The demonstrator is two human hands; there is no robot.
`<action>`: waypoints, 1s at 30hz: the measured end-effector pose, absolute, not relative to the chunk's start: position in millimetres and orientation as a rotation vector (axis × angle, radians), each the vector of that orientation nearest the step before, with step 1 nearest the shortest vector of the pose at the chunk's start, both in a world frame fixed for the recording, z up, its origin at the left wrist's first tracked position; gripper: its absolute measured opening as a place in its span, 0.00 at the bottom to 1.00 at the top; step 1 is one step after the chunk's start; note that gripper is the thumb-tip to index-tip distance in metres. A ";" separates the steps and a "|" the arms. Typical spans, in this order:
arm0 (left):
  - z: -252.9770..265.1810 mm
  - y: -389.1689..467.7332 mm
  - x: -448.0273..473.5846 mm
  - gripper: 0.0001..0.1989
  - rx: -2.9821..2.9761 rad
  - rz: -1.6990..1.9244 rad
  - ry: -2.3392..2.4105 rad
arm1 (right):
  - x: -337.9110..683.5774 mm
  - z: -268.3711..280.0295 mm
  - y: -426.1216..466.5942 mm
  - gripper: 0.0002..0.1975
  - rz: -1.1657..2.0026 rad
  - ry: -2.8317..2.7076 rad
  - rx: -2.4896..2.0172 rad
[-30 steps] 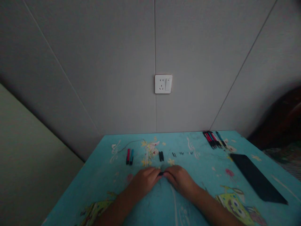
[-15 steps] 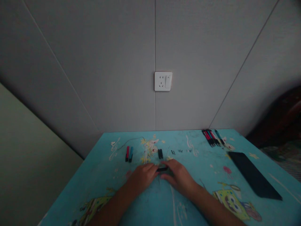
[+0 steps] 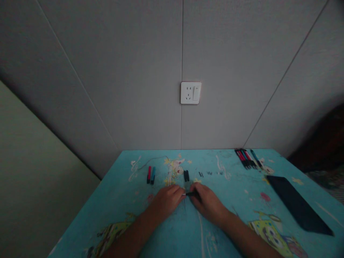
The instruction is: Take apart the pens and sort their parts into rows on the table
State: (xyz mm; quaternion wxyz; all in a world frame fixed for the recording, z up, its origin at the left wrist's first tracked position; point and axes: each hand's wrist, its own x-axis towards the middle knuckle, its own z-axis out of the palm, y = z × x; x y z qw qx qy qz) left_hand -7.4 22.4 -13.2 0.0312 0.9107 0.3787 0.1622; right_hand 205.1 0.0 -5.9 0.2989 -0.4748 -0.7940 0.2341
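Note:
Near the table's middle, my right hand (image 3: 206, 200) is closed round a black pen part (image 3: 190, 194). My left hand (image 3: 169, 200) pinches a thin pale piece (image 3: 184, 194) at that part's left end; whether the two are joined I cannot tell. Beyond my left hand lie two thin white pen refills (image 3: 169, 175). A red-and-black pen barrel (image 3: 149, 174) and a blue-and-black pen barrel (image 3: 153, 175) are to their left. Two short black pen parts (image 3: 186, 175) rest just past the hands, with small dark bits (image 3: 201, 174) to their right.
Several pens (image 3: 248, 159) lie side by side at the back right. A flat black rectangular piece (image 3: 298, 204) is on the right side of the blue patterned table (image 3: 102, 200). Behind stands a grey wall with a white socket (image 3: 190, 92).
My right hand has closed further round the black pen part, and a pale piece now shows between it and my left fingers. The whole view has shifted slightly.

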 end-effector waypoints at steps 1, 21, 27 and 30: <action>-11.6 21.8 -7.4 0.08 2.800 0.499 1.177 | 205.8 -4.2 0.1 0.07 0.647 -2.104 -1.232; -11.0 28.2 -15.4 0.14 2.540 0.724 1.317 | 233.6 -10.7 16.0 0.17 0.342 -1.961 -1.355; -12.7 29.9 -14.8 0.15 2.480 0.769 1.304 | 229.1 -18.1 19.5 0.18 0.177 -2.062 -1.451; -13.5 29.7 -14.2 0.15 2.493 0.748 1.294 | 226.1 -18.2 23.3 0.16 0.055 -2.118 -1.502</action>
